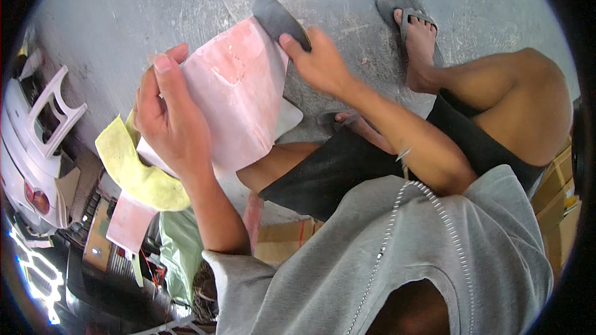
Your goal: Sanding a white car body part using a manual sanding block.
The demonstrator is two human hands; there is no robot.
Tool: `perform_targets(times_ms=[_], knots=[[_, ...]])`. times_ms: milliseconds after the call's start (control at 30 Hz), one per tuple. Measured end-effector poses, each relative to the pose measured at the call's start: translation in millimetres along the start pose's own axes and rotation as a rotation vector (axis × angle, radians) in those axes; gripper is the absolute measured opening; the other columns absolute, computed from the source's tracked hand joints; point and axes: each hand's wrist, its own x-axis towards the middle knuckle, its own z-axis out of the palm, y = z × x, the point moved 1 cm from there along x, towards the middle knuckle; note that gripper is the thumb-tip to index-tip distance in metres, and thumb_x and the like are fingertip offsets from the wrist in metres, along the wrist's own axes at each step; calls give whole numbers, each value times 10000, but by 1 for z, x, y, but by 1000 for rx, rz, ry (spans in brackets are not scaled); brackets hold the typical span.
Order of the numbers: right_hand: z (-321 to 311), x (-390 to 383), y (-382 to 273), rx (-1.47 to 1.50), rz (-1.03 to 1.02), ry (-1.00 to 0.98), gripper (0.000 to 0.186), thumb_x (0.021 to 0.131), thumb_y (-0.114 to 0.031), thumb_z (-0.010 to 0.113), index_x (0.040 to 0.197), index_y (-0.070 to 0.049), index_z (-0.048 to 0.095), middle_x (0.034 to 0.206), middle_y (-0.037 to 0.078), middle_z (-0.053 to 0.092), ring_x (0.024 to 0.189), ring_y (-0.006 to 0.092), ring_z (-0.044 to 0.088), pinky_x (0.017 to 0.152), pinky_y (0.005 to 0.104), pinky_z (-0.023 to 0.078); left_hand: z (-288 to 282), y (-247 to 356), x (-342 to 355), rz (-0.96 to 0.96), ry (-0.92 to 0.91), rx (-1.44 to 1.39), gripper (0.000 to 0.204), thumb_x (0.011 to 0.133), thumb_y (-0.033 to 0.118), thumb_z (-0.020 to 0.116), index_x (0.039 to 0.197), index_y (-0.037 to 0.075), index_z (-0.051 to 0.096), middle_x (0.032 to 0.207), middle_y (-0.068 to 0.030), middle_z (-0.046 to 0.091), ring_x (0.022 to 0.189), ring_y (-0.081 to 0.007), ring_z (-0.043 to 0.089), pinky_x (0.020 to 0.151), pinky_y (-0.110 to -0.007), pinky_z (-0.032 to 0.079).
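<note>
A panel [223, 93] with pale pink, filler-like patches leans tilted over my left leg. My left hand [171, 102] grips its left edge, fingers bent, with whitish dust on a fingertip. A piece of dark grey sandpaper [279, 18], slightly curved, is pinched in my right hand [320, 62], thumb on its face. It crosses the panel's upper right corner and sticks out past it. Whether its underside touches the panel is hidden. Below my left hand a yellow cloth [143, 177] hangs beside the panel.
White car bodywork with a tail light [38, 198] stands at the left, a white frame-like part [56, 111] against it. Another pink panel piece [130, 220] and a green plastic sheet [177, 254] lie lower left. Cardboard boxes [555, 192] are at the right. My sandalled foot [419, 40] rests on grey concrete.
</note>
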Motion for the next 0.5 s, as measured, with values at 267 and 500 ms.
perform_targets(times_ms=[267,500], knots=[[5,-88,-34,175,-455,68,370,974,-289,683,1151,36,663,922,152,664,882,267,662,815,390,524,12,5,1,325,-102,112,396,1084,248,442,1084,-23,731,972,-177,745,885,-288,693,873,-385,511],[2,-4,-65,357,7,66,402,924,-322,639,1014,67,688,942,291,604,912,447,626,812,517,496,11,2,-4,206,-144,99,434,1104,262,400,1116,-44,708,1027,-196,725,881,-294,676,817,-394,507]])
